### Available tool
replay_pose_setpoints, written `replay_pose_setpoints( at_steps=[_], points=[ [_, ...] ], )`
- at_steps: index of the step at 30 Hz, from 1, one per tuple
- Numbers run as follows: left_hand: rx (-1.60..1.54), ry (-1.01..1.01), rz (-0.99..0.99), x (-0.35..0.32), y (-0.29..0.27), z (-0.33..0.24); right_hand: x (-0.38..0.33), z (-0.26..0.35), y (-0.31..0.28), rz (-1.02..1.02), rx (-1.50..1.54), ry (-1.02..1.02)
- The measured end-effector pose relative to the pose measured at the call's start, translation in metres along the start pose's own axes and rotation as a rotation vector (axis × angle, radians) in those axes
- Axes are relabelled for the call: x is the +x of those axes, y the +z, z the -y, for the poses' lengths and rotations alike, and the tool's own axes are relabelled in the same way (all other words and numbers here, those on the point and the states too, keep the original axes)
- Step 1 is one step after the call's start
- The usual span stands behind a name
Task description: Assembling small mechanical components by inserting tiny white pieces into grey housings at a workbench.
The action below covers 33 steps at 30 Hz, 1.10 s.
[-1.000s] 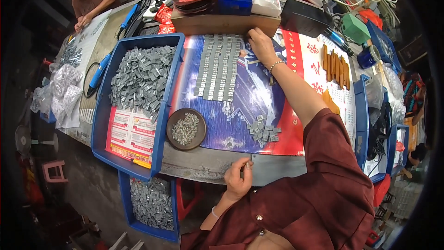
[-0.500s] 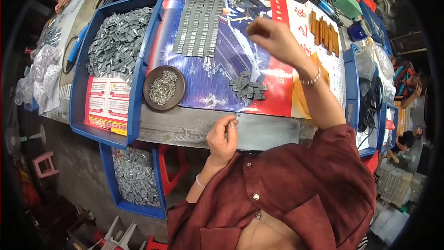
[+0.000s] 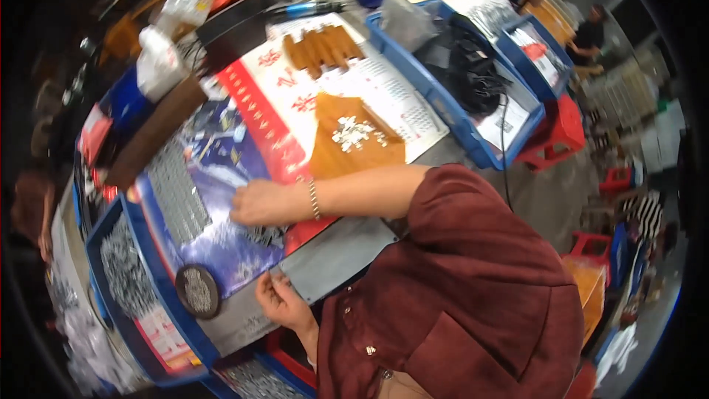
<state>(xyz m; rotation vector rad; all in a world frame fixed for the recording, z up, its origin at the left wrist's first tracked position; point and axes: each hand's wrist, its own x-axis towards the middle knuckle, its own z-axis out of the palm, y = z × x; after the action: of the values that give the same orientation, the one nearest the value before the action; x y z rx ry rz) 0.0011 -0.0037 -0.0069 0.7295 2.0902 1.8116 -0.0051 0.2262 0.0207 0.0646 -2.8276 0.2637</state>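
My right hand (image 3: 258, 203) lies palm down on a blue poster (image 3: 214, 155), its fingers over a small heap of grey metal parts (image 3: 267, 236). A bracelet sits on that wrist. My left hand (image 3: 277, 299) is at the table's near edge, fingers curled together against the corner of a flat grey metal plate (image 3: 340, 255). I cannot tell whether it pinches anything. Rows of grey metal parts (image 3: 173, 192) are laid out on the poster beyond my right hand. A round dark dish (image 3: 198, 292) of small parts stands left of my left hand.
A blue tray (image 3: 125, 273) heaped with grey metal parts is at the left. A brown card (image 3: 353, 133) carries small silver parts, with brown sticks (image 3: 321, 46) beyond. A blue tray (image 3: 473, 74) holds black cables. Red stools (image 3: 561, 129) stand at the right. Other people (image 3: 591, 37) sit at the rim.
The view has swung, so the table now runs diagonally. My right hand came back from the rows of parts down to the small heap. My left hand stayed at the table's edge.
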Motion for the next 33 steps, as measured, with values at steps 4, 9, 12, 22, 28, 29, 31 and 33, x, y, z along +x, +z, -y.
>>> replay_pose_setpoints(
  at_steps=[4,9,12,22,28,29,31,33],
  points=[
    [-0.081,-0.012,0.015,0.004,0.004,0.000,-0.006,-0.003,-0.004,-0.034,0.045,0.050],
    [-0.076,-0.075,0.042,0.009,0.009,-0.022,-0.018,0.008,-0.029,-0.151,0.164,0.065],
    [-0.201,-0.139,0.009,0.012,0.017,-0.039,-0.026,0.023,-0.048,-0.205,0.279,-0.001],
    [-0.507,-0.105,0.057,0.034,0.034,-0.055,-0.044,0.063,-0.060,-0.229,0.571,0.091],
    [-0.423,-0.130,0.131,0.030,0.027,-0.053,-0.058,0.080,-0.056,-0.248,0.659,0.183],
    [-0.417,-0.136,0.107,0.027,0.023,-0.051,-0.058,0.081,-0.055,-0.234,0.675,0.169],
    [-0.439,-0.165,0.087,0.021,0.021,-0.048,-0.059,0.078,-0.054,-0.139,0.817,0.261],
    [-0.382,-0.170,0.122,0.018,0.028,-0.061,-0.071,0.066,-0.065,-0.225,0.882,0.313]
  ],
)
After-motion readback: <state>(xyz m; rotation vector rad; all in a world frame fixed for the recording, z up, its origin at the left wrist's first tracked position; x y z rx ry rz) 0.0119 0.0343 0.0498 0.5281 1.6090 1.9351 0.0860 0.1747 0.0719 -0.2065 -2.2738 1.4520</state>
